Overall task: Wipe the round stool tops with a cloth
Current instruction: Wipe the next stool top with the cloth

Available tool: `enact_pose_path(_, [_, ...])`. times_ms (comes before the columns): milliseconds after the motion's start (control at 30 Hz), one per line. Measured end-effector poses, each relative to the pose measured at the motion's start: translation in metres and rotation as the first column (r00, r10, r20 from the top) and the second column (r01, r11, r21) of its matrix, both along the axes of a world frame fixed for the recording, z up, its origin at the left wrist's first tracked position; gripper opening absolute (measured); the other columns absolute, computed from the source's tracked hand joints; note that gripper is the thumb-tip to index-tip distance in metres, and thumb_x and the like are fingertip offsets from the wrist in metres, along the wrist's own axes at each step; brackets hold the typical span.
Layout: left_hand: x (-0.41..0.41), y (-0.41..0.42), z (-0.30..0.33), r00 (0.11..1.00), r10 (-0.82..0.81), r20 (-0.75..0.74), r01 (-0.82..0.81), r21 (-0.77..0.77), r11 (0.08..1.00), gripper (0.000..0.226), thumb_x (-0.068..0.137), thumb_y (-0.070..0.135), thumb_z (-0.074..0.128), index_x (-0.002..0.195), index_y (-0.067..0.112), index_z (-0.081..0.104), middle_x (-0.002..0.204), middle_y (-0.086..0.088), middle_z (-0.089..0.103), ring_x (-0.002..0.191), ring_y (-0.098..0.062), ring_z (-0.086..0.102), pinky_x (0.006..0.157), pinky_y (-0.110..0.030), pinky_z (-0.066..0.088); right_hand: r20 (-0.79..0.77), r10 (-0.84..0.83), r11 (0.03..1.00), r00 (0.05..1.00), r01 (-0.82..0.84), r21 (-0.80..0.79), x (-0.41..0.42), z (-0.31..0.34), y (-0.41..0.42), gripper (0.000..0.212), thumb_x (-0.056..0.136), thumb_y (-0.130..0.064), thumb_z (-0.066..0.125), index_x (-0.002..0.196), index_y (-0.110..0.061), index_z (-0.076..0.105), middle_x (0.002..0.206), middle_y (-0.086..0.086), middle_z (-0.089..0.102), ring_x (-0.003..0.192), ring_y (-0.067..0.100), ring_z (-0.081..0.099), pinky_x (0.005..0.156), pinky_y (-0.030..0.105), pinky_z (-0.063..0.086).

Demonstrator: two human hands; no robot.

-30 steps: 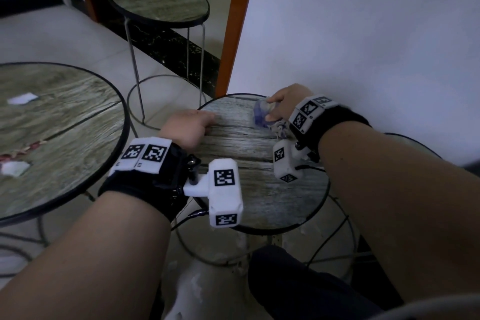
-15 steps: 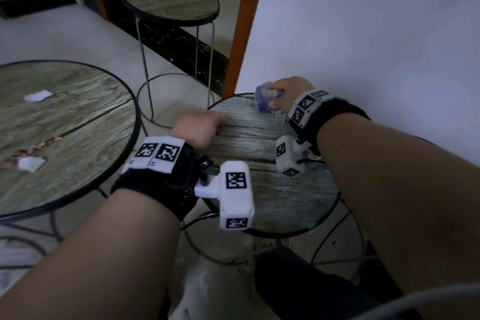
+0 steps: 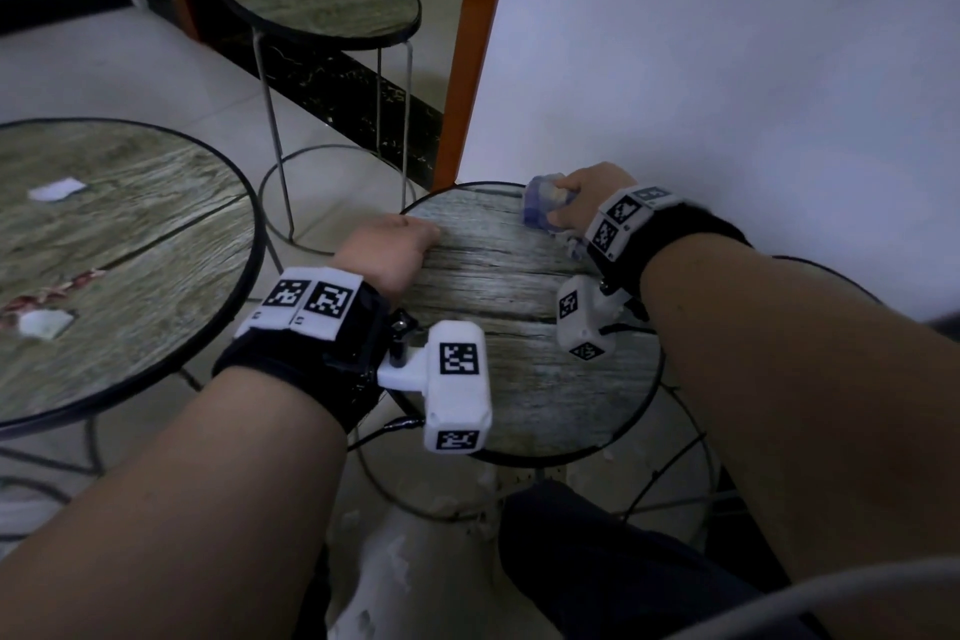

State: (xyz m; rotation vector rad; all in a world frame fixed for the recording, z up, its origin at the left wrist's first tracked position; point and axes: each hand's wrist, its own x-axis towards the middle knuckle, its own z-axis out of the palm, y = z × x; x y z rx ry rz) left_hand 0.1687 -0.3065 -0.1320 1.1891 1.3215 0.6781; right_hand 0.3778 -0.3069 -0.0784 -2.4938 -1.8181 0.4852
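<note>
Right hand (image 3: 589,195) gripping cloth (image 3: 543,205) on stool top (image 3: 519,327); left hand (image 3: 387,252) apparently clasping its rim.

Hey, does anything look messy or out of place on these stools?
Yes. The large round top on the left carries white scraps and a reddish smear, unwiped. The right hand presses the cloth on the near stool.
</note>
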Motion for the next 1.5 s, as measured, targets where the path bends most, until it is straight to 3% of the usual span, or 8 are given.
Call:
enact_pose_path(100, [0.0,-0.002,0.003,0.999,0.006,-0.033,-0.006,0.006,1.0,0.03,0.09,0.02,0.056,0.111,0.0,0.063,0.121,-0.024,0.06,0.116,-0.041,0.054,0.101,-0.047,0.042,-0.071,-0.039,0.999,0.997,0.042,0.033,0.0,-0.003,-0.009,0.035,0.094,-0.03,0.054,0.119,-0.006,0.062,0.116,0.014,0.062,0.097,0.027,0.057,0.072,0.014,0.045])
enact_pose_path(167, [0.0,-0.004,0.006,0.999,-0.002,-0.053,0.003,0.016,1.0,0.031,0.091,0.022,0.056,0.112,0.002,0.064,0.12,-0.023,0.061,0.115,-0.039,0.055,0.102,-0.047,0.043,-0.085,-0.04,0.999,0.996,0.04,0.007,0.002,-0.005,-0.015,0.027,0.091,-0.026,0.059,0.111,-0.008,0.065,0.1,0.011,0.061,0.083,0.02,0.05,0.057,0.015,0.038])
enact_pose_path(467, [0.001,-0.01,0.014,0.994,-0.032,-0.108,0.035,0.022,0.999,0.031,0.091,0.021,0.056,0.113,0.0,0.062,0.121,-0.023,0.061,0.116,-0.038,0.055,0.099,-0.043,0.043,-0.174,-0.112,0.992,0.978,0.121,0.043,0.006,-0.012,-0.047,0.033,0.085,-0.021,0.068,0.116,-0.009,0.067,0.112,0.011,0.067,0.104,0.027,0.06,0.078,0.029,0.044])
enact_pose_path(700, [0.0,-0.014,0.02,0.978,-0.102,-0.181,0.115,0.064,0.991,0.036,0.094,0.03,0.053,0.116,0.005,0.062,0.122,-0.015,0.061,0.113,-0.031,0.056,0.102,-0.039,0.042,-0.218,-0.142,0.989,0.966,0.148,0.011,0.007,-0.014,-0.072,0.034,0.083,-0.019,0.07,0.116,-0.01,0.067,0.105,0.01,0.067,0.086,0.017,0.054,0.071,0.023,0.037])
enact_pose_path(1000, [0.003,-0.018,0.026,0.954,-0.138,-0.267,0.167,0.09,0.982,0.037,0.097,0.026,0.046,0.123,0.002,0.058,0.128,-0.012,0.057,0.119,-0.03,0.052,0.1,-0.032,0.039,-0.279,-0.164,0.984,0.946,0.178,0.025,0.004,-0.014,-0.094,0.024,0.083,-0.012,0.069,0.107,-0.011,0.071,0.098,0.004,0.066,0.087,0.012,0.054,0.068,0.016,0.035])
enact_pose_path(1267, [0.005,-0.024,0.026,0.962,-0.106,-0.252,0.138,0.111,0.984,0.033,0.095,0.03,0.048,0.118,0.01,0.061,0.121,-0.01,0.06,0.099,-0.02,0.052,0.081,-0.022,0.033,-0.289,-0.168,0.983,0.942,0.184,0.027,0.001,-0.016,-0.109,0.029,0.083,-0.014,0.069,0.113,-0.016,0.069,0.108,0.008,0.068,0.088,0.016,0.057,0.072,0.019,0.036])
enact_pose_path(1400, [0.017,-0.041,0.03,0.957,-0.147,-0.25,0.19,0.16,0.969,0.024,0.095,0.027,0.05,0.11,0.016,0.064,0.112,-0.004,0.062,0.103,-0.017,0.055,0.083,-0.022,0.036,-0.297,-0.172,0.98,0.939,0.194,0.046,0.0,-0.014,-0.113,0.028,0.083,-0.013,0.069,0.111,-0.015,0.07,0.108,0.008,0.068,0.091,0.018,0.059,0.073,0.019,0.037])
enact_pose_path(1500, [0.03,-0.06,0.022,0.96,-0.196,-0.201,0.227,0.148,0.962,0.01,0.09,0.023,0.056,0.088,0.019,0.065,0.106,-0.01,0.068,0.097,-0.025,0.061,0.088,-0.029,0.044,-0.308,-0.187,0.976,0.933,0.211,0.047,-0.002,-0.012,-0.118,0.028,0.083,-0.012,0.069,0.111,-0.013,0.07,0.104,0.007,0.068,0.101,0.024,0.062,0.072,0.024,0.043])
